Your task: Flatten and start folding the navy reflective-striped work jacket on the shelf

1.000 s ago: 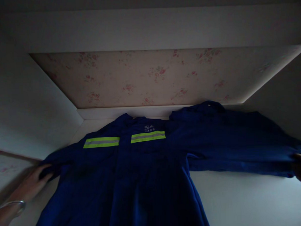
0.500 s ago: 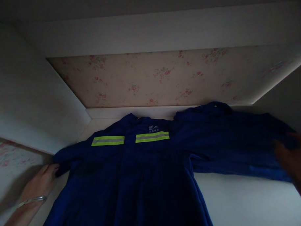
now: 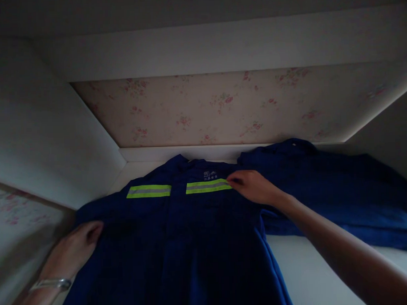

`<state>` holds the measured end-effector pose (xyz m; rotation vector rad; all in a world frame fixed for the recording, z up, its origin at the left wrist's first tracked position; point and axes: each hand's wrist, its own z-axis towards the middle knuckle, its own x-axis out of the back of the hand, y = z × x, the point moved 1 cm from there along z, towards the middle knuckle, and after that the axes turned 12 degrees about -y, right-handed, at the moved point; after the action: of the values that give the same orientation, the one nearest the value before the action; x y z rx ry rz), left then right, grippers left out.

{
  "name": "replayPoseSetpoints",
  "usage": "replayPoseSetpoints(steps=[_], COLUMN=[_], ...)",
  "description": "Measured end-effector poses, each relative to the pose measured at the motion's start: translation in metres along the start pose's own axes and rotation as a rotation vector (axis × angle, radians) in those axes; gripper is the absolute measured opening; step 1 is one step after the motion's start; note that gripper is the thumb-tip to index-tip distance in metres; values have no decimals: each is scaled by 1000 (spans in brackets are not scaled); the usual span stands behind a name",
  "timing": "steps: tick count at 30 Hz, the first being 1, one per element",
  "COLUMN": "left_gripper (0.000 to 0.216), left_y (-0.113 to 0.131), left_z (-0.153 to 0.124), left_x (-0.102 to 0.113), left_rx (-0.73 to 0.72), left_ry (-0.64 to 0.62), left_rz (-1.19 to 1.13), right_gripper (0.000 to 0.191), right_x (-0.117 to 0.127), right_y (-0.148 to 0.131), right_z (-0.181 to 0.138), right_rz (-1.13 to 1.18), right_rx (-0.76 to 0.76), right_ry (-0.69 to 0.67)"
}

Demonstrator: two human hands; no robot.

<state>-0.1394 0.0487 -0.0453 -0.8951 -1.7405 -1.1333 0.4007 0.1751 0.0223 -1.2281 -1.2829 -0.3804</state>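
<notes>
A dark blue work jacket with two yellow-green reflective strips lies spread on a white surface, collar toward the far wall. Its right sleeve stretches out to the right. My left hand, with a bracelet on the wrist, lies flat on the jacket's left shoulder, fingers together. My right hand rests on the jacket's right shoulder, fingertips at the end of the right reflective strip. Whether it pinches the cloth cannot be told in the dim light.
The surface sits in a recess with a floral-papered back wall, a white side panel close on the left and another on the right. A white ledge runs along the back edge behind the collar.
My right hand left the far end of the right sleeve and moved left to the jacket's right shoulder. My left hand slid from the left edge onto the jacket's left shoulder.
</notes>
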Motion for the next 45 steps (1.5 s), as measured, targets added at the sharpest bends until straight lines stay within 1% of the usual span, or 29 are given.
replayPoseSetpoints(steps=[2, 5, 8, 10, 13, 15, 17, 20, 23, 24, 26, 29, 31, 34, 37, 40, 42, 43, 45], left_gripper=[38, 45, 49, 50, 52, 53, 52, 60, 68, 67, 60, 55, 54, 47, 49, 59, 58, 54, 45], left_y=[47, 102, 150, 180, 221, 241, 256, 269, 269, 266, 256, 239, 235, 246, 269, 285, 285, 282, 269], left_z=[17, 50, 81, 100, 125, 142, 157, 177, 188, 190, 189, 184, 182, 184, 193, 202, 204, 203, 197], left_x=[2, -2, -12, -17, -19, -18, -18, -24, -38, -42, -47, -44, -37, -26, -21, -23, -28, -31, -34], left_rx=[-32, -100, -204, -274, -335, -336, -311, -220, -87, -51, -15, -48, -109, -203, -240, -203, -195, -197, -209], left_ry=[-13, -21, -57, -50, 3, 31, 36, -3, -95, -127, -172, -178, -130, -50, -47, -126, -220, -269, -350], left_rz=[-56, -134, -218, -245, -248, -240, -224, -177, -87, -53, 2, 26, 6, -46, -66, -31, 7, 23, 44], right_gripper=[26, 34, 44, 46, 43, 40, 41, 40, 26, 26, 37, 51, 54, 55, 59, 70, 74, 77, 84], right_x=[-6, -17, -31, -43, -58, -64, -67, -68, -69, -68, -67, -65, -65, -67, -71, -76, -80, -81, -81], right_y=[-10, -13, -12, -12, -13, -14, -16, -22, -28, -29, -30, -27, -27, -37, -51, -61, -62, -61, -57], right_z=[50, 117, 161, 179, 194, 197, 193, 175, 152, 146, 137, 132, 128, 115, 93, 73, 64, 62, 62], right_rz=[-20, 13, 67, 88, 91, 78, 49, -9, -47, -54, -57, -38, -27, -48, -106, -254, -340, -339, -254], right_rx=[-15, -96, -185, -214, -219, -218, -212, -165, -77, -54, -31, -21, -5, 62, 169, 342, 419, 392, 211], right_ry=[-54, -63, -71, -82, -113, -132, -123, -85, -84, -85, -82, -85, -91, -100, -117, -182, -226, -234, -212])
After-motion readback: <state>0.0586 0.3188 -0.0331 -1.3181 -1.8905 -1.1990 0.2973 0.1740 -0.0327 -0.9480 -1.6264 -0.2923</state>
